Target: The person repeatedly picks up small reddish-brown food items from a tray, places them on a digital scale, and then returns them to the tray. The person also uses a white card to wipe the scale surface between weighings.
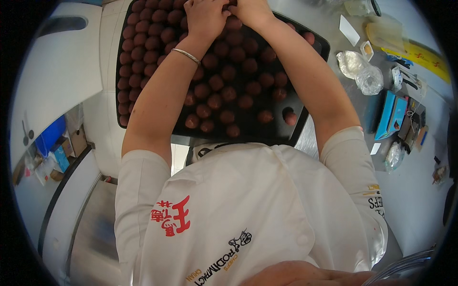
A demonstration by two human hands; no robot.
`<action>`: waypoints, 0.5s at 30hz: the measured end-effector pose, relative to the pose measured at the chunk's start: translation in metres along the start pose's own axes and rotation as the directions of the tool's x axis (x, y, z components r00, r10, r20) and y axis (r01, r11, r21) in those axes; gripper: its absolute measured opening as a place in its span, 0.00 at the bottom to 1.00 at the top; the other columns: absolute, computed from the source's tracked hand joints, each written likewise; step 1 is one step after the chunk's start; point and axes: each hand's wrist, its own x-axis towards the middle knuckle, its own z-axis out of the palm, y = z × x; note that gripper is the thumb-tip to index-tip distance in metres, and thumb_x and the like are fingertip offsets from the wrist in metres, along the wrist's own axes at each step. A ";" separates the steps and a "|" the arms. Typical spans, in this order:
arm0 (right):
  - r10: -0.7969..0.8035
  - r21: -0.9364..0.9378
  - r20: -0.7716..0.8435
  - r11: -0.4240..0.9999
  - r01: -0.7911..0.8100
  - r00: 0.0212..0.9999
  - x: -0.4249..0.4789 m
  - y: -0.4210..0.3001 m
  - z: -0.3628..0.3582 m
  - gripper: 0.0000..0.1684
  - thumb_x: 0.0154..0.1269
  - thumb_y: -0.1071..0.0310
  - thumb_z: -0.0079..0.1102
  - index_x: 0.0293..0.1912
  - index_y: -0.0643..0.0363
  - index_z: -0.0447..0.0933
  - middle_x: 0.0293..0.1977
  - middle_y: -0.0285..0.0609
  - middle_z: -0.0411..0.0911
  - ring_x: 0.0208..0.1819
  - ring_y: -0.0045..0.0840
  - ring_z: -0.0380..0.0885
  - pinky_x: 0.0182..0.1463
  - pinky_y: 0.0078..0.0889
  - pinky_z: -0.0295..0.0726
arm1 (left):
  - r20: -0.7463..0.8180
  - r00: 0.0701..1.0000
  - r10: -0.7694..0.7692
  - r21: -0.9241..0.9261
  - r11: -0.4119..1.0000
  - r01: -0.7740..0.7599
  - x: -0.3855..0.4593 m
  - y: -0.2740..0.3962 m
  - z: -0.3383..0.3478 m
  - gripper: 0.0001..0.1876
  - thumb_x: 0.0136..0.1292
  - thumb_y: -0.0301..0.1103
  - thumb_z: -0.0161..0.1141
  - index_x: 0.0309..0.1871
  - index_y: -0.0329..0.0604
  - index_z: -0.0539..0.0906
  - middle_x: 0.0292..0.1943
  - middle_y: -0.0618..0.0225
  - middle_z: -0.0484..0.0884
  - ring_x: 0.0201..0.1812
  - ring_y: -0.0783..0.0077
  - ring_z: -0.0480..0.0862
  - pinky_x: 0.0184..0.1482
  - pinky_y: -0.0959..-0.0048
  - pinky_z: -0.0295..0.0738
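My left hand [207, 16], with a bangle [186, 55] on its wrist, is at the top edge of the view over a black tray [298, 130]. My right hand [252, 12] is close beside it, and the fingertips nearly meet. A bit of brown shows between them, but the top edge cuts the fingers off, so any grip is hidden. Round brown balls [229, 93] lie on the tray below my hands, loosely spaced. On the left side more balls [137, 53] sit in tight rows. One ball [290, 118] lies near the tray's right corner.
Right of the tray, a metal worktop [322, 103] carries crumpled clear plastic [368, 79], a white card [349, 30], a small white dish [367, 50], a glass jar [361, 7] and a blue box [390, 115]. At left stands a white cabinet-like surface [64, 64] above a tiled floor [107, 114].
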 end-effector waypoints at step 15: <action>0.429 0.888 0.352 0.128 -0.442 0.832 -0.127 0.100 -0.097 0.16 0.64 0.66 0.73 0.45 0.67 0.81 0.33 0.38 0.83 0.32 0.18 0.81 0.35 0.20 0.84 | -0.003 0.977 0.212 -0.062 0.975 -0.212 -0.031 0.077 0.003 0.14 0.63 0.39 0.67 0.52 0.53 0.87 0.52 0.74 0.85 0.59 0.64 0.78 0.62 0.56 0.65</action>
